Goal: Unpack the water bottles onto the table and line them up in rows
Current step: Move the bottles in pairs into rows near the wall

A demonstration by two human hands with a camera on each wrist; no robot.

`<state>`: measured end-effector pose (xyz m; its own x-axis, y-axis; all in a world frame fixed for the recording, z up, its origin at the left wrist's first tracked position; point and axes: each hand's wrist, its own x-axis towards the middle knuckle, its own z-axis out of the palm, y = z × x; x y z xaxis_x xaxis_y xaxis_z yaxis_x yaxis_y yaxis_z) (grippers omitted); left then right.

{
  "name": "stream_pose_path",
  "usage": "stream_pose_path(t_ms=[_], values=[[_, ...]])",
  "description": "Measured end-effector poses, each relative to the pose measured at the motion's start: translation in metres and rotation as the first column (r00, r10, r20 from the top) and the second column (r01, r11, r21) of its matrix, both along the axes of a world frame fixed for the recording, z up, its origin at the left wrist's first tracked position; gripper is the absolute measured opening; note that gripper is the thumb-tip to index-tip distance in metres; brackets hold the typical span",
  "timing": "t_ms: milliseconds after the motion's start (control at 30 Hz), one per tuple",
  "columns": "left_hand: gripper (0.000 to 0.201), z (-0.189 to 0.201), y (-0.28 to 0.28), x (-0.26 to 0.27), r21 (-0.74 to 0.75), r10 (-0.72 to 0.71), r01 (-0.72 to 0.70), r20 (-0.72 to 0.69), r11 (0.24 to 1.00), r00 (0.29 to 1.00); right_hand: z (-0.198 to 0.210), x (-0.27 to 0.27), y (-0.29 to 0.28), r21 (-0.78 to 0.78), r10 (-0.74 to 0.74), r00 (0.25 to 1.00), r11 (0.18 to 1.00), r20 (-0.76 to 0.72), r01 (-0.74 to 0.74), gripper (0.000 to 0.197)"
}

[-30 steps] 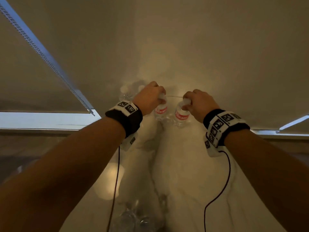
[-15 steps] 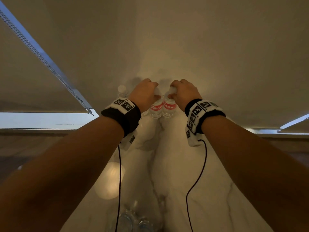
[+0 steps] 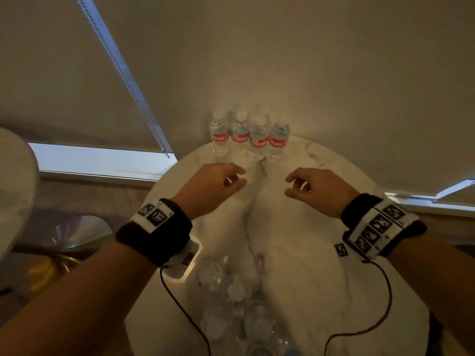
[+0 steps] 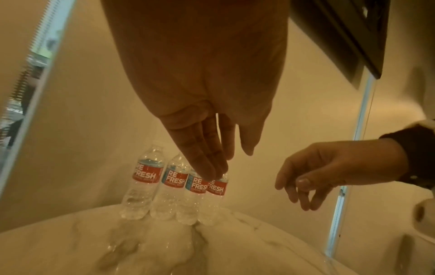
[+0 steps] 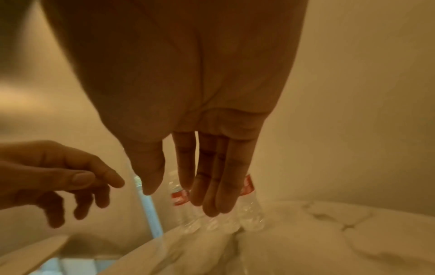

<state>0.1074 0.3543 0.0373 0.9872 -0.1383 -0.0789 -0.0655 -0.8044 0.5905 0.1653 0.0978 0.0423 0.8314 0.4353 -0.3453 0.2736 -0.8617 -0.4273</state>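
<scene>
Several clear water bottles point(image 3: 248, 138) with red labels stand upright in one tight row at the far edge of the round white marble table point(image 3: 308, 253). Both hands hover a short way in front of that row and hold nothing. My left hand point(image 3: 235, 177) has relaxed, loosely curved fingers, and my right hand point(image 3: 291, 185) mirrors it. In the left wrist view the left hand point(image 4: 231, 163) hangs above the bottles point(image 4: 174, 186), with the right hand point(image 4: 306, 184) beside it. The right wrist view shows the right hand point(image 5: 179, 201) before the bottles point(image 5: 249, 208). More clear bottles point(image 3: 231, 304) are clustered at the near edge.
A drawn roller blind point(image 3: 282, 60) hangs right behind the bottle row, with a strip of window point(image 3: 102, 158) beneath it. Its bead chain point(image 3: 123, 68) runs down on the left. A shiny metal base point(image 3: 74, 232) sits on the floor left of the table. Black cables point(image 3: 385, 304) trail from my wrists.
Both hands gripped a bottle each and brought them together at the far edge. They have let go and drawn back toward me, leaving the bottles standing in the row.
</scene>
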Motion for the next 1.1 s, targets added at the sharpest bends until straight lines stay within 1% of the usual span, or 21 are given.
stream_pose_path(t_ms=[67,133,200,267,367,467,567,667,766,933,1000,1066,1100], values=[[0.028,-0.001,0.007,-0.038,0.008,-0.016,0.016,-0.044,1.000,0.999,0.003,-0.040,0.000,0.024,0.071,0.997,0.997,-0.041,-0.070,0.032],[0.031,-0.001,0.013,-0.073,0.017,-0.016,0.018,-0.121,1.000,0.993,0.004,-0.078,0.003,0.078,0.150,0.986,0.986,-0.076,-0.144,0.031],[0.035,-0.001,0.018,-0.104,0.014,-0.016,0.020,-0.198,1.000,0.980,0.004,-0.111,0.009,0.142,0.232,0.964,0.967,-0.129,-0.214,0.032],[0.039,-0.004,0.021,-0.127,0.046,-0.029,0.043,-0.268,0.998,0.963,0.003,-0.134,0.020,0.166,0.309,0.937,0.945,-0.162,-0.283,0.037],[0.043,-0.009,0.019,-0.147,0.119,-0.064,0.107,-0.319,0.987,0.946,0.000,-0.149,0.040,0.116,0.410,0.895,0.911,-0.174,-0.395,0.042],[0.042,-0.011,0.015,-0.152,0.129,-0.066,0.114,-0.327,0.985,0.943,-0.005,-0.154,0.057,0.046,0.483,0.858,0.875,-0.175,-0.482,0.047],[0.034,-0.010,0.013,-0.148,0.140,-0.065,0.114,-0.316,0.984,0.947,-0.011,-0.157,0.066,-0.023,0.544,0.828,0.834,-0.136,-0.551,0.041],[0.031,-0.008,0.016,-0.132,0.156,-0.049,0.095,-0.278,0.983,0.959,-0.011,-0.142,0.062,-0.038,0.504,0.857,0.860,-0.105,-0.510,0.036],[0.032,-0.008,0.021,-0.104,0.135,-0.028,0.062,-0.244,0.989,0.969,-0.009,-0.110,0.055,-0.070,0.413,0.907,0.906,-0.083,-0.418,0.038],[0.032,-0.007,0.025,-0.037,0.133,0.004,0.015,-0.141,0.991,0.990,-0.007,-0.044,0.065,-0.152,0.298,0.954,0.943,-0.004,-0.295,0.040],[0.028,-0.004,0.024,-0.007,0.153,-0.016,0.029,-0.081,0.988,0.997,-0.010,-0.014,0.072,-0.149,0.233,0.972,0.963,0.032,-0.226,0.038],[0.022,-0.004,0.025,0.023,0.155,-0.021,0.019,0.012,0.988,1.000,-0.014,0.016,0.082,-0.138,0.184,0.981,0.975,0.064,-0.174,0.035],[0.023,-0.006,0.026,0.037,0.147,0.002,-0.004,0.017,0.989,1.000,-0.018,0.030,0.088,-0.130,0.168,0.982,0.979,0.085,-0.157,0.034]])
